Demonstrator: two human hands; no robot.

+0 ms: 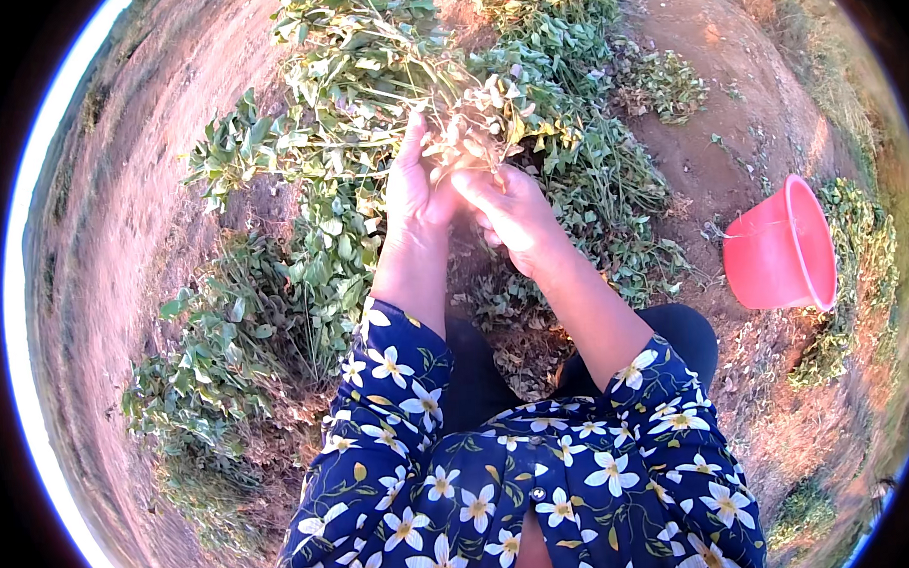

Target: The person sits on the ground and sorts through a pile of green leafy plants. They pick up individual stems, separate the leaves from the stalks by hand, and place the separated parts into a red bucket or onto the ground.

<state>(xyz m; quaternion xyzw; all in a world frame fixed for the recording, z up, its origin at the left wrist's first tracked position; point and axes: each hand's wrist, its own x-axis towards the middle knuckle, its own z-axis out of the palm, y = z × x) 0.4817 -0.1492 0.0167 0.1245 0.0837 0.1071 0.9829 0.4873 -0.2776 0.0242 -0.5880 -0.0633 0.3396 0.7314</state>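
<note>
A bunch of uprooted peanut plants lies across my left hand, its leafy stems spreading up and to the left. My left thumb points upward beside the stems, and the palm and fingers are partly hidden under the bunch. At the root end hangs a cluster of pale peanut pods. My right hand is at the lower edge of this cluster, thumb and fingers closed on pods there. The two hands nearly touch at the fingers. Glare blurs the exact grip.
Heaps of cut peanut plants lie on the left and ahead to the right. A pink plastic bucket rests tipped on the bare soil to my right. My knee in dark trousers is between the bucket and my body.
</note>
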